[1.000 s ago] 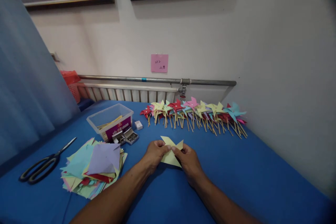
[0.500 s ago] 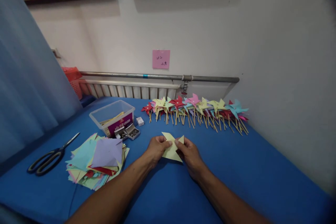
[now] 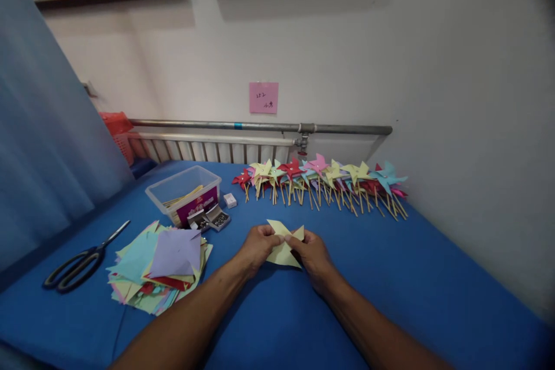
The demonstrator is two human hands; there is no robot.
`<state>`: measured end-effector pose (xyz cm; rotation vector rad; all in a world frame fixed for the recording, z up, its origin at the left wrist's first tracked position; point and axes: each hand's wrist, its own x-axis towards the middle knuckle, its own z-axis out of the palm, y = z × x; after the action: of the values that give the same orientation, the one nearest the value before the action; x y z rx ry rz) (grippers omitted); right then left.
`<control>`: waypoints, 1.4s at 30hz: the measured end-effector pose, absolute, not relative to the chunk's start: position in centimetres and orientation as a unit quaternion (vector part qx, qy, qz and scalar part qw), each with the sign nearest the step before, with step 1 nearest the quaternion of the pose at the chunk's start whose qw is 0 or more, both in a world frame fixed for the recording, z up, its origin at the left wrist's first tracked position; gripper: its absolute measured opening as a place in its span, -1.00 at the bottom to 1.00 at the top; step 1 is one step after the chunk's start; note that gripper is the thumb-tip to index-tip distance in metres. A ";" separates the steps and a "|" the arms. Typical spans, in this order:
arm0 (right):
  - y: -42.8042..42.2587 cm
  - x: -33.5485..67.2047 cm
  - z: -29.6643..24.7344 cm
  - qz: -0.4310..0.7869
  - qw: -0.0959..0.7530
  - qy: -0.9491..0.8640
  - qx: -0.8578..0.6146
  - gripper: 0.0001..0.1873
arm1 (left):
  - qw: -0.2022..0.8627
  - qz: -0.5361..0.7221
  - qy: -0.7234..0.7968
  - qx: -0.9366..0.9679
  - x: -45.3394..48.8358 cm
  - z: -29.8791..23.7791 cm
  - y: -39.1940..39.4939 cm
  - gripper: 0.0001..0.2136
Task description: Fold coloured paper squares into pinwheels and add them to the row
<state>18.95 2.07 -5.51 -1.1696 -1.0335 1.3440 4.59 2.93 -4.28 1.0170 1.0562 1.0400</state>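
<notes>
A pale yellow paper square [image 3: 282,255], cut in from its corners, is held between both hands above the blue table. My left hand [image 3: 260,244] pinches its left side, the thumb lying across the paper near the middle. From the right, my right hand [image 3: 313,251] grips it too, its thumb pressed close to the left thumb tip. The fingers underneath are hidden by the paper. To the left of my left hand lies a heap of coloured paper squares [image 3: 177,251], a purple one on top.
Black-handled scissors [image 3: 84,263] lie at the left. A clear plastic box [image 3: 162,188] holds wooden sticks, beside small open boxes of metal pins [image 3: 217,217] and a small white box [image 3: 230,200]. Finished paper pinwheels [image 3: 333,173] line the table's back edge. A blue curtain [image 3: 52,115] hangs left.
My right thumb has moved inward to the left, over the paper's middle, and now meets the left thumb. The view has shifted very slightly.
</notes>
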 end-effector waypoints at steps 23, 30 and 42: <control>1.3 19.0 -4.3 0.578 0.509 -0.454 -0.448 -0.62 | 0.691 0.465 0.370 0.411 4.1 -3.1 2.3 -0.70; 1.4 19.4 -4.0 0.599 0.471 -0.474 -0.441 -0.63 | 0.693 0.452 0.375 0.417 4.0 -2.8 2.1 -0.75; 1.4 19.4 -4.1 0.615 0.470 -0.468 -0.426 -0.60 | 0.682 0.447 0.392 0.425 3.9 -2.8 2.2 -0.75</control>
<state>19.42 1.43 -4.12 -1.0447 -1.1474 1.5063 3.91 2.19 -2.79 0.9539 0.8784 1.0032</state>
